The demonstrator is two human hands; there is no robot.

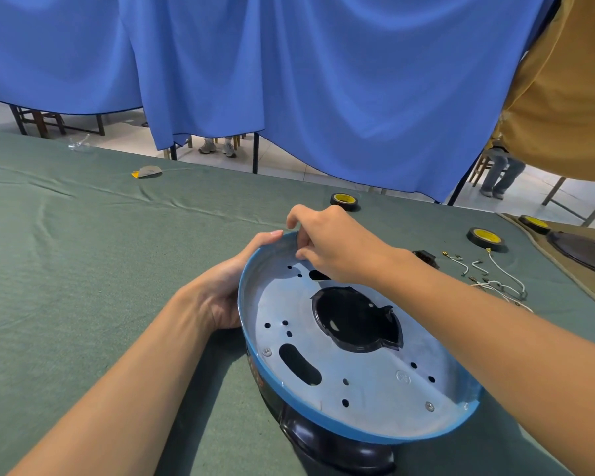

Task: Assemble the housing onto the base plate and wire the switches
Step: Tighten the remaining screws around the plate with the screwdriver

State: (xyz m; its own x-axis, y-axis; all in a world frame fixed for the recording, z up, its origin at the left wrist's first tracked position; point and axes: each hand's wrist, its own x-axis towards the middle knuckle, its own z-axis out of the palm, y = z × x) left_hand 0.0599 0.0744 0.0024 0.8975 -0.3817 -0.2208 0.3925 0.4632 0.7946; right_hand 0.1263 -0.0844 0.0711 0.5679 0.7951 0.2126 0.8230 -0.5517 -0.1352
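A blue curtain (323,80) hangs past the far edge of the surface (83,252), which runs on a slant from far left to right. Left of the work lies broad bare green cloth; to the right the room is tighter, hemmed by a tan mat (577,230).

The round housing (323,422) sits near centre, open side up and tilted, its near side propped on a black part. Inside lies the grey plate (375,372), with one large middle opening (356,319) and one slot (299,364) whose long axis runs far-left to near-right.

The left hand (220,297) grips the housing's left wall, thumb along the far rim. The right hand (337,245) reaches over the far rim, fingers (301,254) curled narrow against the plate; whether they pinch anything I cannot tell.

Three tape rolls lie far right (344,201) (486,238) (533,223). Short white wires (505,273) lie loose near them, too tangled to count.
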